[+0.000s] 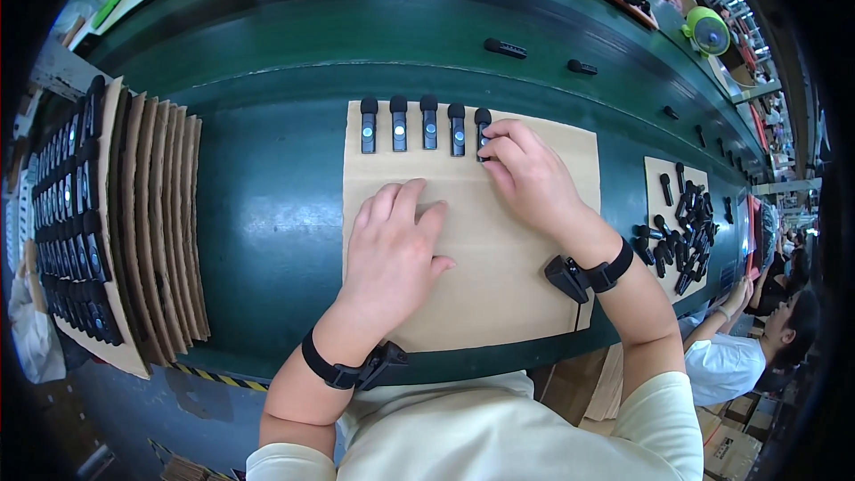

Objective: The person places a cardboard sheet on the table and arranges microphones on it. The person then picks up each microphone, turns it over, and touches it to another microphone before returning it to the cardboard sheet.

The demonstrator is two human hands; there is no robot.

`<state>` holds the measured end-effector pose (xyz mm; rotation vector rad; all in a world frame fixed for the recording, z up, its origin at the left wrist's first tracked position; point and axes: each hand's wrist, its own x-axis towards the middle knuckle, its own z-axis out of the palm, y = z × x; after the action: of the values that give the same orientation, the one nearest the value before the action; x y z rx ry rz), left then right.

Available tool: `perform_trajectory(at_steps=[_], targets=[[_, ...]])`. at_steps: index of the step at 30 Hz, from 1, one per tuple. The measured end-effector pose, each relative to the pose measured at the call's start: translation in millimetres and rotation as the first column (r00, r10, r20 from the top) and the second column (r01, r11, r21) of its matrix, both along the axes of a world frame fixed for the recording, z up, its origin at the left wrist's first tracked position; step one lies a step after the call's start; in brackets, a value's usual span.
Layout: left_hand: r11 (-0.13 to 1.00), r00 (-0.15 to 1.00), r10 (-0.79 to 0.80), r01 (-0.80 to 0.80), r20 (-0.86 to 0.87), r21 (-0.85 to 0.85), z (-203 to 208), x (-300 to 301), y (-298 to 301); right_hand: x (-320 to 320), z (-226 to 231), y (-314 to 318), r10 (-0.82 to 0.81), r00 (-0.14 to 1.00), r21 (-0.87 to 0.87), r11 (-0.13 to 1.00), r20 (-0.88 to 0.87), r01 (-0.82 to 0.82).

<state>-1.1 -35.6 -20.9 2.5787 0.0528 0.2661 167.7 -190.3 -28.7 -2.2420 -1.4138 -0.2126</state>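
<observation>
A flat sheet of brown cardboard [481, 294] lies in front of me on a green conveyor belt. Along its far edge stands a row of several small black wireless microphones [429, 125], each with a rounded foam tip and a round light or mark. My right hand [534, 169] pinches the rightmost microphone [483, 118] of the row between thumb and fingers, its lower part partly covered. Over the left half of the sheet rests my left hand [392, 245], holding nothing, fingers apart and pointing at the row. Both wrists wear black straps with a small device.
To the left rises a stack of cardboard sheets [165, 223] with microphones in rows on its outer face. At right, another sheet carries a loose pile of microphones [690, 232]. Single microphones [506, 48] lie farther along the belt. A green fan [708, 31] and a seated person [739, 356] are beyond.
</observation>
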Motion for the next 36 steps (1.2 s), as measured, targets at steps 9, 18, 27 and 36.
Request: perform_trajectory(at_steps=[9,18,27,36], targets=[[1.0,1.0,-0.007,0.007,-0.007,0.01,1.2,-1.2,2.1,64.3,10.7,8.2,-0.057,0.995,0.01,0.998,-0.083,0.058],[1.0,1.0,-0.009,0.009,-0.008,-0.007,-0.8,0.5,1.6,151.8,-15.4,43.0,-0.268,0.963,-0.072,0.961,0.017,0.269],[0.996,0.999,0.042,-0.04,0.031,-0.074,1.0,2.4,2.5,69.5,36.1,30.4,-0.064,0.89,0.017,0.997,-0.452,0.08],[0.842,0.942,0.053,0.136,0.331,-0.522,10.1,0.0,5.1,-64.9,54.7,-33.9,0.117,0.772,0.24,0.97,-0.625,0.048]])
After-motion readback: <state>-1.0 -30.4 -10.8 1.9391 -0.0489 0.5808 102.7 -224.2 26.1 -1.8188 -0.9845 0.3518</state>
